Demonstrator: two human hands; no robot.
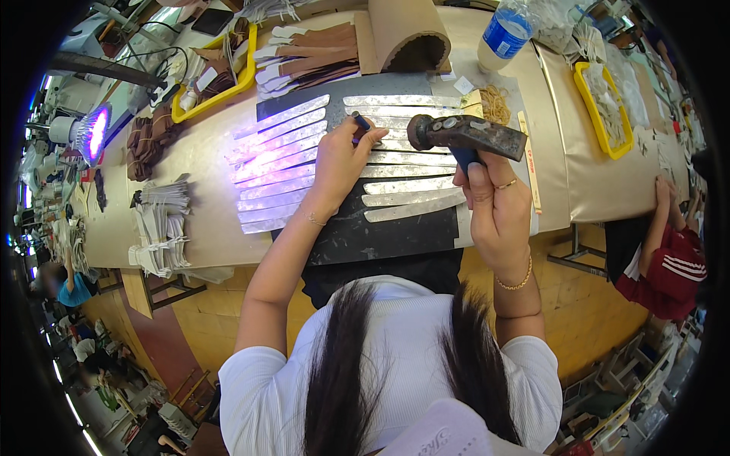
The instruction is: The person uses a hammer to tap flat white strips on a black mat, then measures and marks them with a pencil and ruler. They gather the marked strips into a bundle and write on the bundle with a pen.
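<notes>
My right hand (pixel 498 201) is closed round the blue handle of a hammer (pixel 475 137), whose worn, dark metal head is raised above the strips. My left hand (pixel 342 159) pinches a short dark rod (pixel 360 120) that looks like a hand punch; its lower end is hidden by my fingers. The rod stands tilted over the right-hand column of silvery strips (pixel 411 171). A second column of silvery strips (pixel 281 175) fans out left of my wrist, partly lit violet. Both columns lie on a black mat (pixel 342 239).
A purple-white lamp (pixel 91 137) shines from the left. Behind the mat are brown and white strips (pixel 319 53), a curved brown sheet (pixel 411 45) and a bottle (pixel 506 38). Yellow trays (pixel 217 99) stand on both sides. Rubber bands (pixel 494 102) lie near the hammer. Another person's arm (pixel 658 220) rests at the right.
</notes>
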